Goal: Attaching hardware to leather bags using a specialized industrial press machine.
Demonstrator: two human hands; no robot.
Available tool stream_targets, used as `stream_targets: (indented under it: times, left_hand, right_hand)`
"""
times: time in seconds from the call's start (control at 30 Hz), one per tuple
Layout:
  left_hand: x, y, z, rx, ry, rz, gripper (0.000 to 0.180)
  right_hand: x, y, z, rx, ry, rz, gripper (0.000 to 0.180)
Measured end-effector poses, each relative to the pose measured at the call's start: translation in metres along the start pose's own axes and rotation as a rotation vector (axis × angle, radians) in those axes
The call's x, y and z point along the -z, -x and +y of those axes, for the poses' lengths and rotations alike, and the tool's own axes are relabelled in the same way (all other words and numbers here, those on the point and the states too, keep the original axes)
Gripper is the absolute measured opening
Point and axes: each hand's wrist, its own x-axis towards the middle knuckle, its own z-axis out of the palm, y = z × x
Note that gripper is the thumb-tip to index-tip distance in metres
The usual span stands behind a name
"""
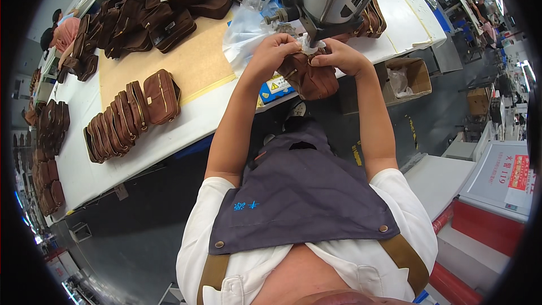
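Observation:
A brown zippered pouch [309, 79] hangs between my two hands, just below the head of a press machine [333, 0] with a metal cylinder. My left hand [271, 53] pinches the pouch's upper left edge, thumb and fingers pressed together. On the other side my right hand [341, 58] grips the upper right edge, its thumb near the machine's whitish tip [309, 44]. What lies right under the tip is partly covered by my fingers. A sheet of clear plastic [241, 39] is beside my left hand.
A row of brown pouches [121, 121] stands on the white table [138, 164] to the left. Behind lies a heap of dark brown pouches [149, 14]. More pouches [372, 20] are behind the machine. A cardboard box [415, 79] with plastic sits below right.

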Motion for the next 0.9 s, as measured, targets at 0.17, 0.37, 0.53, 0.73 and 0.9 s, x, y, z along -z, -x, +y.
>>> stream_targets:
  times: [0.17,0.37,0.53,0.73,0.9]
  left_hand:
    - [0.000,0.002,0.001,-0.022,-0.021,-0.011,0.013]
    - [0.003,0.003,0.003,-0.035,-0.049,-0.022,0.013]
    - [0.002,0.002,-0.001,-0.037,-0.024,0.046,0.014]
    - [-0.009,0.031,0.001,-0.133,-0.203,0.065,0.016]
    - [-0.017,0.070,-0.021,0.024,-0.455,0.003,0.015]
  right_hand:
    - [-0.002,-0.001,0.004,0.006,-0.095,0.020,0.037]
    - [-0.003,-0.006,0.011,0.031,-0.191,-0.020,0.044]
    - [-0.010,-0.004,0.011,0.079,-0.233,0.010,0.055]
    - [-0.013,0.036,-0.011,0.005,0.037,-0.010,0.052]
    - [0.019,0.098,0.015,0.290,0.489,0.023,0.038]
